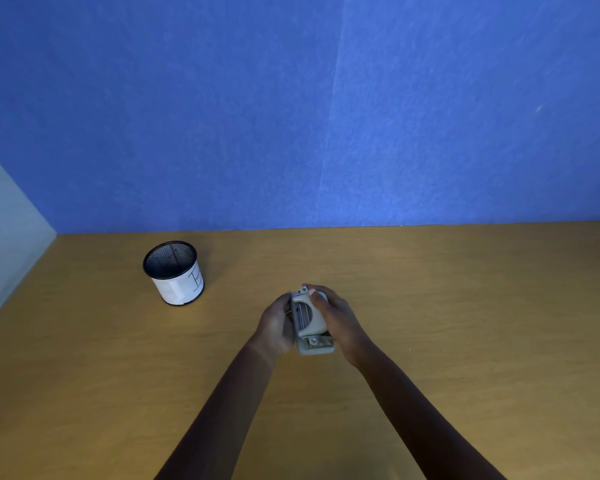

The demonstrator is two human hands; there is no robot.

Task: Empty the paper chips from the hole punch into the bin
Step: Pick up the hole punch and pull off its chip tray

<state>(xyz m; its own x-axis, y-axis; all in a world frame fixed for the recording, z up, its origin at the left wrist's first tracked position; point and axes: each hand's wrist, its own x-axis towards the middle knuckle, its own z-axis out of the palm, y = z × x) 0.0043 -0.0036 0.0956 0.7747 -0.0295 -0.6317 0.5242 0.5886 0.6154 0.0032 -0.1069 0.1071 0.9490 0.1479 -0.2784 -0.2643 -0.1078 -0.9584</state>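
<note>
A grey hole punch (310, 320) is at the middle of the wooden desk (465, 306), held between both hands. My left hand (276, 322) grips its left side and my right hand (336, 317) wraps its right side, fingers over the far end. I cannot tell if the punch rests on the desk or is just above it. The bin (174, 271), a small black mesh cup wrapped in white paper, stands upright to the far left of the punch, apart from both hands. No paper chips are visible.
A blue felt partition (326, 116) rises along the desk's far edge. A pale panel (7, 244) closes the left side.
</note>
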